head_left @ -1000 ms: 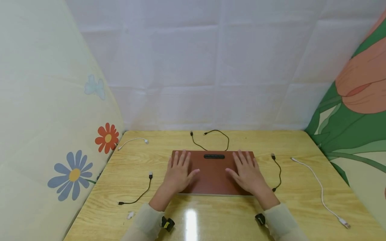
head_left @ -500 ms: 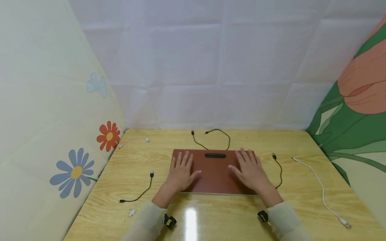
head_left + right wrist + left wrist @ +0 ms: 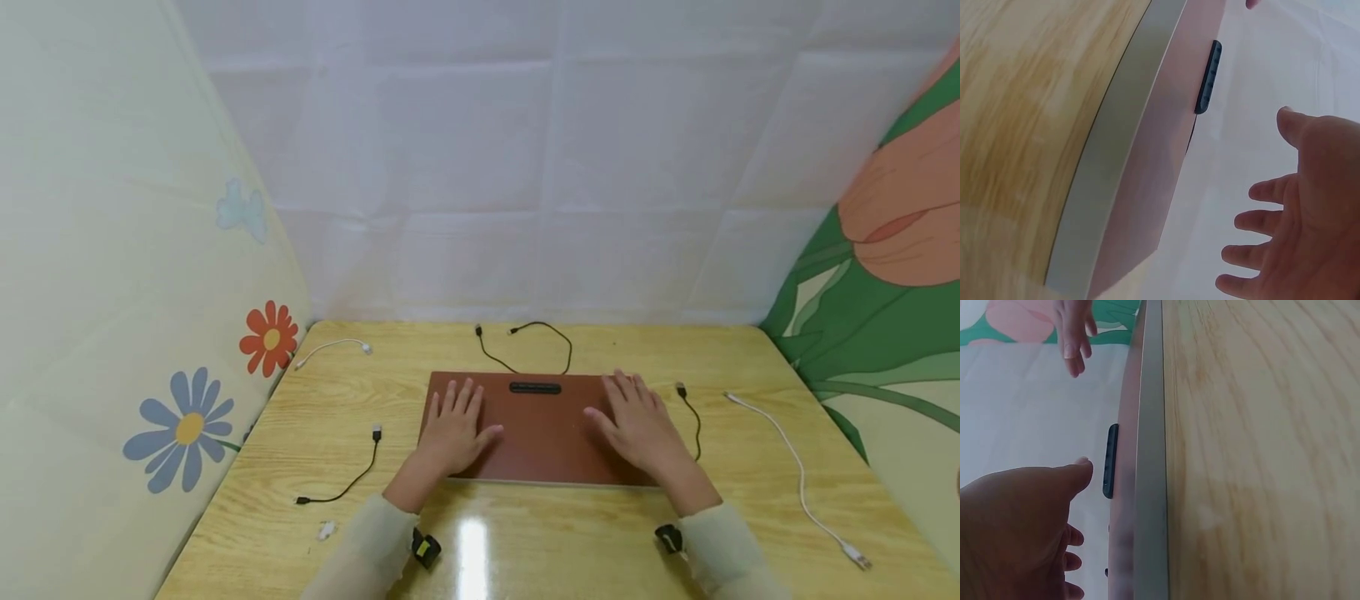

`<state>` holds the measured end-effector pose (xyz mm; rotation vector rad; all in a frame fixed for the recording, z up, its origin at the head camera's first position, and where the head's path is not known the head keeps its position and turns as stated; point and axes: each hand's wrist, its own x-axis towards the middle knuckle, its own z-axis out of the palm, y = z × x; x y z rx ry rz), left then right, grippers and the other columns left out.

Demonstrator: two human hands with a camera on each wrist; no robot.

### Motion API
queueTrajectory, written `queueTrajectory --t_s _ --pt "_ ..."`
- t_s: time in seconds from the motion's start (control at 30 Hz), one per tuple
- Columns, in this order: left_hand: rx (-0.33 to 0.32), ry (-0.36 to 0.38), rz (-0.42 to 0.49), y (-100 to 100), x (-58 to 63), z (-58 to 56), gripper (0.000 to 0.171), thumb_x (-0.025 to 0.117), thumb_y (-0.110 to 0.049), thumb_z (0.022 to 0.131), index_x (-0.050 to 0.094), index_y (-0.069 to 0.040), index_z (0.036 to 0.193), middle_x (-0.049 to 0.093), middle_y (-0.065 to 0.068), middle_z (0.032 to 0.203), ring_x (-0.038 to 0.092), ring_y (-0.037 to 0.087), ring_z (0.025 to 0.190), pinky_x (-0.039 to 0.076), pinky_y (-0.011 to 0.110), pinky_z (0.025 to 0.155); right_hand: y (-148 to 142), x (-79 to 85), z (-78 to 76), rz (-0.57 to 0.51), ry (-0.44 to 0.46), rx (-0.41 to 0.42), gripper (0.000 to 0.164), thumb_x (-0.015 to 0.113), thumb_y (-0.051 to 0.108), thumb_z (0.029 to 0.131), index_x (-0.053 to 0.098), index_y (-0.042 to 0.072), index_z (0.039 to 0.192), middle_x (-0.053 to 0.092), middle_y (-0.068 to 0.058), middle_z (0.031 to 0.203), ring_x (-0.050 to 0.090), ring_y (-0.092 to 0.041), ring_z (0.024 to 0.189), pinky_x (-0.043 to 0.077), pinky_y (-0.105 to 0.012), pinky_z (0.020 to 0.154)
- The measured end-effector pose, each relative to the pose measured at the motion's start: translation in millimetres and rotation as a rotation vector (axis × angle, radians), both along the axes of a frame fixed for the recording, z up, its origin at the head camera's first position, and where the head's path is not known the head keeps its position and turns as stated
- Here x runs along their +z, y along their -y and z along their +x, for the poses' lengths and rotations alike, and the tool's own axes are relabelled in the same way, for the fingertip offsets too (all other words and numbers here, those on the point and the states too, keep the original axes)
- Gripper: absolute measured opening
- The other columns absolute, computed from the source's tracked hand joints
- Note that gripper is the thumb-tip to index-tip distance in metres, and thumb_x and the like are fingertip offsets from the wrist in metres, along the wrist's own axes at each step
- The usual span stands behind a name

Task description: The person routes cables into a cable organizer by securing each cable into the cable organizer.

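Note:
A flat reddish-brown box or board [image 3: 540, 442] with a pale side edge lies on the table. A black ridged strip [image 3: 535, 388] sits near its far edge. Over the board's left part hovers my left hand [image 3: 452, 433], palm down with fingers stretched forward; the left wrist view shows a gap under the thumb. My right hand [image 3: 637, 425] is likewise held above the right part, fingers straight. In the right wrist view, that hand [image 3: 1310, 212] is apart from the board's surface [image 3: 1147, 169]. Neither hand holds anything.
Black cables lie behind the board [image 3: 566, 342], to its left [image 3: 360, 475] and to its right [image 3: 696, 425]. White cables rest at far left [image 3: 330, 343] and right [image 3: 798, 475]. A small white piece [image 3: 326, 530] lies front left. Cloth walls [image 3: 450, 167] surround the wooden table [image 3: 570, 533].
My right hand has shifted to the right over the board. The left hand has moved only slightly right. The head view shifted a little; the board and cables appear to stay put.

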<state>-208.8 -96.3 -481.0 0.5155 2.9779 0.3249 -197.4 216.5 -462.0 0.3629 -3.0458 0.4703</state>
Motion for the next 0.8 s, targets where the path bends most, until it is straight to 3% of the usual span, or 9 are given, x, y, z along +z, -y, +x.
queueTrajectory --t_s 0.33,0.8 --pt "0.036 0.035 -0.01 2 -6.6 -1.8 0.079 0.038 -0.062 0.103 0.022 -0.011 0.162 0.012 0.014 0.169 0.004 0.037 0.156 0.008 0.062 0.121 -12 3.6 0.4 0.015 0.005 -0.014 0.078 0.037 0.056 0.106 0.027 -0.003 0.157 0.02 -0.03 0.162 0.015 -0.055 0.147 0.016 -0.071 0.114" --pt "0.031 0.043 -0.047 2 -17.3 -5.1 0.08 0.035 -0.063 0.103 0.022 -0.011 0.162 0.012 0.014 0.169 0.005 0.037 0.156 0.009 0.061 0.122 -28 4.8 -0.3 0.004 0.034 -0.029 0.079 0.039 0.055 0.106 0.023 -0.004 0.157 0.022 -0.034 0.16 0.019 -0.056 0.145 0.017 -0.07 0.115"
